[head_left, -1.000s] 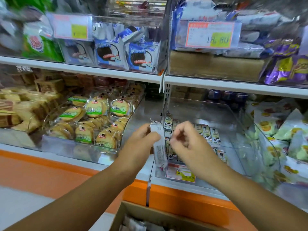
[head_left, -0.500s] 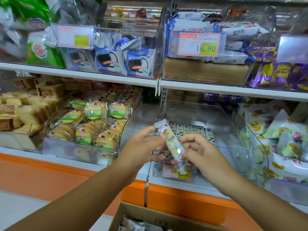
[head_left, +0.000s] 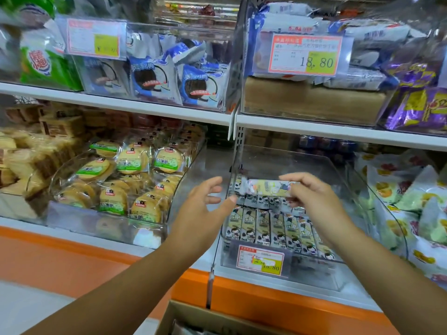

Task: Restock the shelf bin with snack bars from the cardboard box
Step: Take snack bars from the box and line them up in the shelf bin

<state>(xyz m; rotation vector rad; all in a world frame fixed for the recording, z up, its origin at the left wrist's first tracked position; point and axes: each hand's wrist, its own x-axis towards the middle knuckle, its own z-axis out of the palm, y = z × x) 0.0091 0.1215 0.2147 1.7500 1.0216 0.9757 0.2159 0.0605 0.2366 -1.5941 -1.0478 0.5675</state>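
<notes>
Currently, placement is in hand. The right hand [head_left: 312, 201] pinches one snack bar [head_left: 271, 187] crosswise above the clear bin [head_left: 377, 213], over the rows of bars [head_left: 278, 226] lying there. The left hand [head_left: 205, 206], at 9 o'clock of the bar, is spread wide and holds nothing. The cardboard box [head_left: 193, 320] sits at 6 o'clock. Next move, by judgement: lower the bar into the rear row, aligned with its neighbours, then let go.
</notes>
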